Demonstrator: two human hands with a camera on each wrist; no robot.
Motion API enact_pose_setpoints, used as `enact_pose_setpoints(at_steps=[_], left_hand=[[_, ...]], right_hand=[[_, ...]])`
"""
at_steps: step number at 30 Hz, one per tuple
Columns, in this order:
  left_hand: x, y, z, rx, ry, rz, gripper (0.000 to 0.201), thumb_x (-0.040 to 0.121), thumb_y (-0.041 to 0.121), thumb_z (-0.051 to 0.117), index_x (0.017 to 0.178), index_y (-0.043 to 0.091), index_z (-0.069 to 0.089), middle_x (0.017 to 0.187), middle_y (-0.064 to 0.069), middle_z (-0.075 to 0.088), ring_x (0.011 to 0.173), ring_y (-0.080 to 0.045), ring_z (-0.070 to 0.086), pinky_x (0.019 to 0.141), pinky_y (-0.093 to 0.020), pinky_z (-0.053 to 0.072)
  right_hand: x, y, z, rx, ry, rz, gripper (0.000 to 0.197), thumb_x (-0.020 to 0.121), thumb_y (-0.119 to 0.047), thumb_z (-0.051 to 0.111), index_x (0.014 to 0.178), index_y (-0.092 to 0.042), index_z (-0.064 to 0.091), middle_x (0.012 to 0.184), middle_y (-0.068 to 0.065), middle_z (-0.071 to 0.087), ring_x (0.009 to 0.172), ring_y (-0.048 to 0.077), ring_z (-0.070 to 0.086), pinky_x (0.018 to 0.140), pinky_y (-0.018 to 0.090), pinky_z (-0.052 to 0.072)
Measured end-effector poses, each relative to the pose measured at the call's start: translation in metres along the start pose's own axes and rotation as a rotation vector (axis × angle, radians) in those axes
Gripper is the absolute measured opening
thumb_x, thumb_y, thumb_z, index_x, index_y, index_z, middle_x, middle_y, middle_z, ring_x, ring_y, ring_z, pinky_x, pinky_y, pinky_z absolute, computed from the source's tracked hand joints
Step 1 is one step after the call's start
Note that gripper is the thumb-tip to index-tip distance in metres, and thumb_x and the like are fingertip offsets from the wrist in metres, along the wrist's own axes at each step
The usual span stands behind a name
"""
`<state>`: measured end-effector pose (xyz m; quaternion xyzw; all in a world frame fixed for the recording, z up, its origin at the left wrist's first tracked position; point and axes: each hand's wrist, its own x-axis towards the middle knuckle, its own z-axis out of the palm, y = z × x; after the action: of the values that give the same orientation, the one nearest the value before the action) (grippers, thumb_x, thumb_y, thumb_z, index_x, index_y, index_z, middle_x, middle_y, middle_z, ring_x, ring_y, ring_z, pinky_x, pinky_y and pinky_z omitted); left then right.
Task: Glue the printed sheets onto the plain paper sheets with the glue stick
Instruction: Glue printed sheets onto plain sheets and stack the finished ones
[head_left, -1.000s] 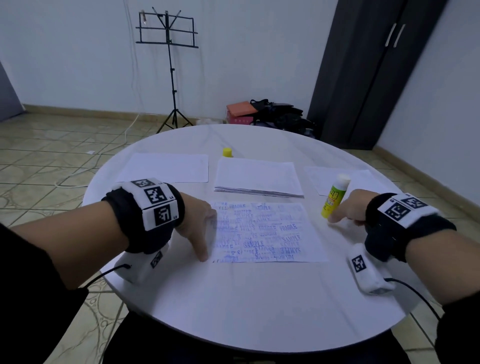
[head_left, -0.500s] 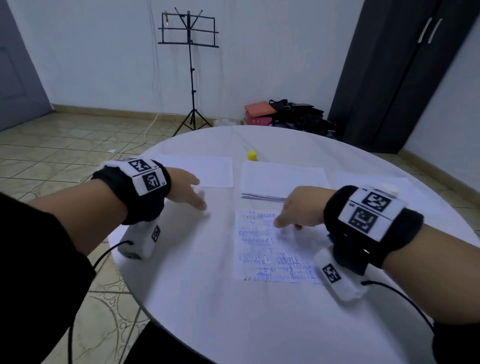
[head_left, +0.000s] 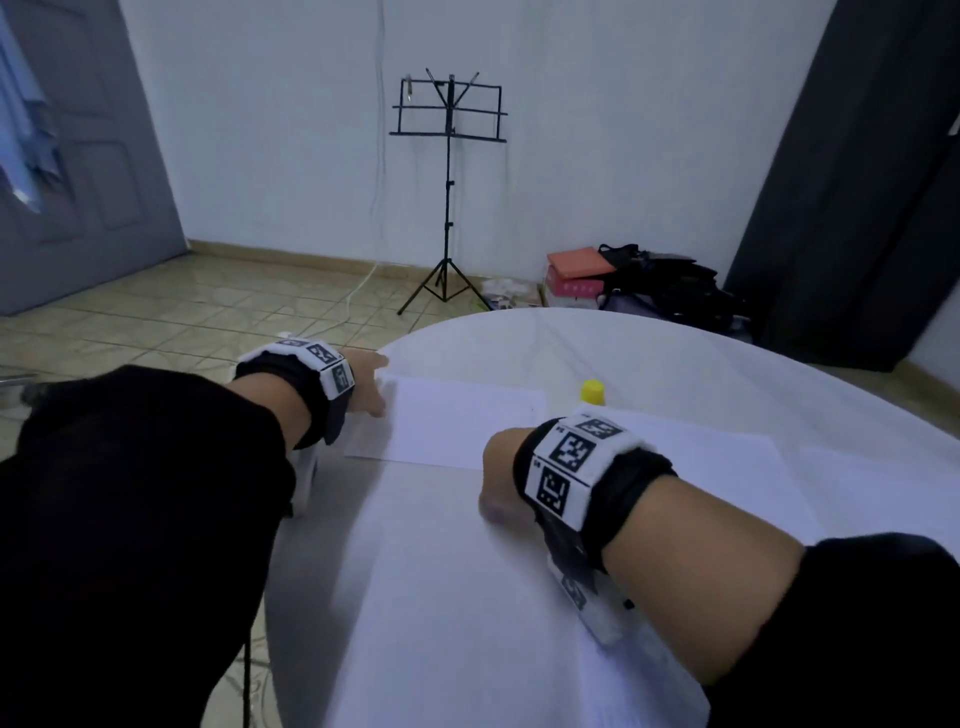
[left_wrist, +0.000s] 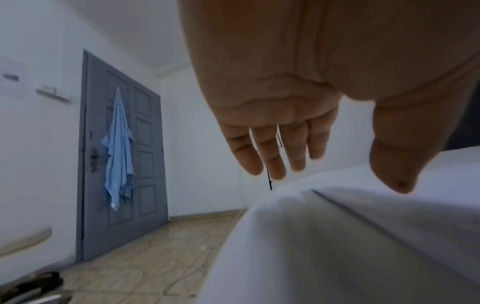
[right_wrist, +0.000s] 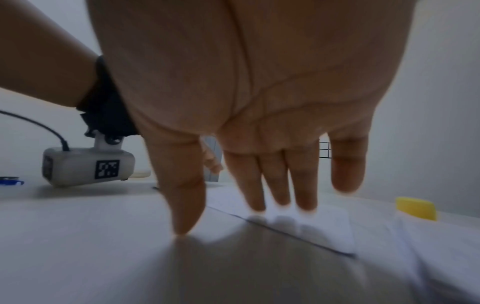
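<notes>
Both our hands are spread and hold nothing: left hand (head_left: 370, 385) at the plain sheet's (head_left: 462, 423) left corner, right hand (head_left: 500, 480) fingertips (right_wrist: 281, 200) on its near edge. We should pinch both sides evenly and slide it flat across the tabletop (head_left: 467, 623), clear of the yellow glue cap (head_left: 592, 392).

We see matt white paper sheets (head_left: 462, 421) on a smooth table (head_left: 519, 343), a glossy yellow plastic cap (head_left: 592, 392), shiny floor tiles (head_left: 208, 306).

Head view above (wrists close, tabletop-level)
</notes>
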<state>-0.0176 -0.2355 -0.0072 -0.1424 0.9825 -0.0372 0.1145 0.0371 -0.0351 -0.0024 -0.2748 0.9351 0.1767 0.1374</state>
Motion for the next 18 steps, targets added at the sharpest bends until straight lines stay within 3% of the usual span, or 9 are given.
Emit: enact_pose_setpoints(at_steps=[2, 4, 6, 8, 12, 15, 18], left_hand=[[0.014, 0.0, 0.0, -0.058, -0.028, 0.015, 0.083, 0.087, 0.03, 0.062, 0.152, 0.019, 0.012, 0.155, -0.004, 0.027, 0.14, -0.024, 0.031, 0.112, -0.035, 0.029], [0.02, 0.005, 0.0, -0.015, -0.044, 0.022, 0.081, 0.09, 0.028, 0.059, 0.152, 0.016, 0.009, 0.156, -0.005, 0.024, 0.141, -0.025, 0.028, 0.112, -0.034, 0.027], [0.027, 0.009, 0.001, 0.045, -0.065, 0.038, 0.076, 0.092, 0.027, 0.056, 0.152, 0.014, 0.01, 0.156, -0.005, 0.025, 0.141, -0.025, 0.027, 0.111, -0.033, 0.027], [0.03, 0.011, -0.001, 0.078, -0.062, 0.057, 0.076, 0.092, 0.027, 0.055, 0.152, 0.014, 0.01, 0.156, -0.003, 0.026, 0.141, -0.023, 0.027, 0.109, -0.032, 0.027], [0.034, 0.013, -0.004, 0.101, -0.064, 0.084, 0.081, 0.09, 0.025, 0.06, 0.152, 0.015, 0.009, 0.154, -0.001, 0.029, 0.14, -0.023, 0.03, 0.11, -0.033, 0.03], [0.039, 0.013, -0.001, 0.129, -0.059, 0.101, 0.078, 0.09, 0.025, 0.06, 0.152, 0.013, 0.013, 0.153, -0.001, 0.033, 0.139, -0.022, 0.032, 0.11, -0.033, 0.031], [0.043, 0.012, -0.001, 0.129, -0.042, 0.115, 0.076, 0.088, 0.025, 0.064, 0.149, 0.011, 0.022, 0.149, -0.001, 0.038, 0.136, -0.022, 0.037, 0.108, -0.033, 0.034]], right_hand=[[0.011, 0.0, 0.002, -0.055, -0.002, -0.039, 0.026, 0.097, -0.031, 0.046, 0.091, -0.01, 0.06, 0.078, 0.004, 0.053, 0.092, 0.024, 0.059, 0.065, 0.025, 0.033], [0.013, 0.003, -0.002, -0.096, -0.105, -0.036, 0.038, 0.096, -0.033, 0.049, 0.068, -0.009, 0.044, 0.066, 0.001, 0.041, 0.075, 0.021, 0.048, 0.059, 0.025, 0.033], [0.011, 0.004, -0.011, -0.061, -0.076, -0.042, 0.043, 0.092, -0.033, 0.056, 0.06, -0.011, 0.038, 0.06, 0.001, 0.039, 0.055, 0.02, 0.042, 0.049, 0.024, 0.032], [0.014, 0.008, -0.011, -0.012, -0.02, -0.05, 0.043, 0.088, -0.033, 0.061, 0.057, -0.011, 0.04, 0.057, 0.0, 0.04, 0.047, 0.013, 0.037, 0.042, 0.023, 0.026], [0.018, 0.006, -0.014, -0.038, -0.081, -0.062, 0.044, 0.09, -0.034, 0.06, 0.059, -0.011, 0.038, 0.06, -0.001, 0.039, 0.052, 0.016, 0.037, 0.044, 0.025, 0.022], [0.022, 0.005, -0.011, -0.02, -0.131, -0.05, 0.042, 0.091, -0.036, 0.059, 0.065, -0.01, 0.04, 0.065, 0.0, 0.039, 0.074, 0.017, 0.041, 0.057, 0.024, 0.025], [0.024, 0.008, -0.005, 0.079, -0.114, -0.063, 0.028, 0.091, -0.036, 0.059, 0.086, -0.01, 0.05, 0.074, 0.0, 0.041, 0.085, 0.015, 0.038, 0.072, 0.024, 0.025]])
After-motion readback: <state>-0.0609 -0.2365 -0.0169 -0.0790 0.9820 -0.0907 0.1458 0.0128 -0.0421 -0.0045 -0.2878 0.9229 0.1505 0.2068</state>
